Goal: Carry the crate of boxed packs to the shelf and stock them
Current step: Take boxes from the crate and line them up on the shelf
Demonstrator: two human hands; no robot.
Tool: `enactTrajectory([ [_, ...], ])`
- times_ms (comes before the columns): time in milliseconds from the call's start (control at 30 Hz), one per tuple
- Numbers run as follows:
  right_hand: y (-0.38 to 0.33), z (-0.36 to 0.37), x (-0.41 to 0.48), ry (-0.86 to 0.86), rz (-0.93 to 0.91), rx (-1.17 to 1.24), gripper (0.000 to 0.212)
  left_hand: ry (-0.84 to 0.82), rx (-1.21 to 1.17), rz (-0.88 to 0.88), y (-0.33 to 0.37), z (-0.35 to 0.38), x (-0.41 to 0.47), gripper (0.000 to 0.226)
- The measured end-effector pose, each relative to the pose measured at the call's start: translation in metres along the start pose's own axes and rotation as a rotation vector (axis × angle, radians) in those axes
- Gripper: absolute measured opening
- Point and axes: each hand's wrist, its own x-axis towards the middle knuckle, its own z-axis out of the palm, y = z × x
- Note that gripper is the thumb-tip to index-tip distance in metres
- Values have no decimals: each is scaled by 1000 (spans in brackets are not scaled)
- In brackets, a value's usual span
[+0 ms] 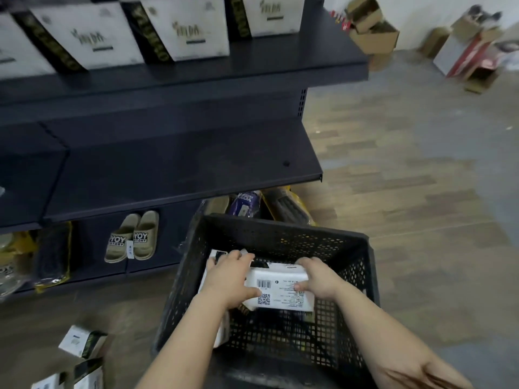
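Observation:
A black perforated crate (362, 279) stands on the floor in front of the dark shelf unit. Inside it, both hands grip one white boxed pack (280, 287) with a barcode and QR code facing up. My left hand (233, 279) holds its left end; my right hand (317, 279) holds its right end. More white packs (216, 255) lie under and to the left of it in the crate. The middle shelf board (182, 164) is bare. The upper shelf (252, 66) carries several white-and-black boxes (185, 29).
Two white boxes (81, 342) lie on the floor at lower left. Beige slippers (132, 237) and bagged goods sit on the bottom shelf. Open cardboard cartons (370, 32) stand by the far wall. Wood-pattern floor (421, 164) stretches to the right.

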Motion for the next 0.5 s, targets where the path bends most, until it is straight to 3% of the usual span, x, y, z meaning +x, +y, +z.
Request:
enactTrajectory([
  [500,-92,-128,-64,178,-255,69,61,191,-44,1,24,-127,-32,86],
])
